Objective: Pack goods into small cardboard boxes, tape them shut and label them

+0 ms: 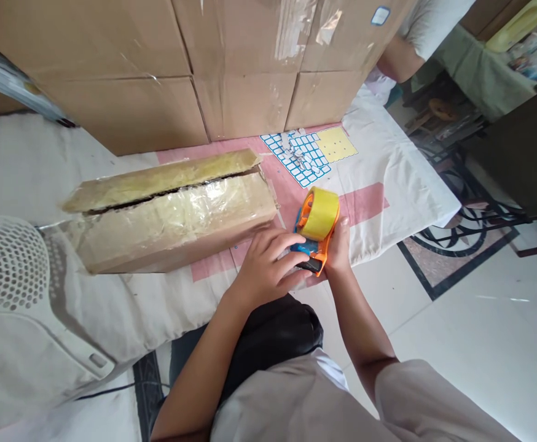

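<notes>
A tape dispenser (pixel 317 245), orange and blue with a wide yellow roll of tape (pixel 322 213), is held up at the table's front edge. My right hand (pixel 338 244) grips its right side, fingers partly hidden behind it. My left hand (pixel 268 264) reaches in from the left, its fingers on the lower blue and black part; whether they grip or only touch is hard to see. Left of both hands lies a long cardboard box (pixel 190 212) with a flap slightly raised along its top and clear tape over it.
Large taped cardboard boxes (pixel 245 104) wall off the back of the table. A sheet of blue-edged labels (pixel 296 156) and a yellow sheet (pixel 337 144) lie before them. At left is a white perforated scoop (pixel 10 264). Another person's arm (pixel 400 58) shows at back right.
</notes>
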`<state>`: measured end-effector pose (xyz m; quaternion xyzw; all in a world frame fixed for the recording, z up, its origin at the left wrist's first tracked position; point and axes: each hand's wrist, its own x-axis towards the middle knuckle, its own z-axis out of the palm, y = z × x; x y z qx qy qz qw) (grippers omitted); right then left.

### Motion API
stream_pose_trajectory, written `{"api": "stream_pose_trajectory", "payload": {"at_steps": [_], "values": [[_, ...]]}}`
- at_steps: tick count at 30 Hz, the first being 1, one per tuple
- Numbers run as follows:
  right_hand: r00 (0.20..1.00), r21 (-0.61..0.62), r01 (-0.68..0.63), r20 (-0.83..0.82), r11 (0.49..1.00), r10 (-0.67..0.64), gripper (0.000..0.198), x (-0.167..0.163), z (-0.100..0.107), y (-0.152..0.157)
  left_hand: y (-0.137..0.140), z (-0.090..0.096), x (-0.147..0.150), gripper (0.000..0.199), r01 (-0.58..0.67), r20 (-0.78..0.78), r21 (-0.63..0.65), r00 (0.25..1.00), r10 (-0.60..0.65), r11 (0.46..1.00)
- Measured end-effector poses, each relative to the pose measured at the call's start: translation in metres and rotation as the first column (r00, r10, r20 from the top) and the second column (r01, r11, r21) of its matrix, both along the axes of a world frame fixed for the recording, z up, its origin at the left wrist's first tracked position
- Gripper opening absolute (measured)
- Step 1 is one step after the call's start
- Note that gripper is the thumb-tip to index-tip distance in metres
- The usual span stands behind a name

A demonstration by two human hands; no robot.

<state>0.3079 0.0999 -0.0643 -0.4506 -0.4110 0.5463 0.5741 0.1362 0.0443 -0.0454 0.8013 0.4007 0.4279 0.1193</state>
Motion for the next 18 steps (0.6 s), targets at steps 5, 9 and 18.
{"api": "stream_pose_trajectory", "payload": {"at_steps": [5, 9, 18], "values": [[1.0, 0.001, -0.013, 0.004, 1.0, 0.013, 0.068, 0.0002, -0.0008, -0.0002, 0.0, 0.0013, -0.0086, 0.019, 0.023, -0.012, -0.013, 1.0, -0.023, 1.0], [1.0, -0.014, -0.024, -0.014, 1.0, 0.023, 0.067, 0.0001, 0.0015, -0.0007, 0.0015, -0.0014, -0.0064, 0.012, 0.014, 0.011, 0.018, 1.0, -0.015, 1.0], [0.999, -0.004, -0.011, 0.042, 1.0, 0.011, 0.067, 0.0009, 0.0011, -0.0009, 0.0016, -0.0041, -0.0003, 0.012, -0.084, 0.061, 0.007, 0.995, 0.084, 0.996]]}}
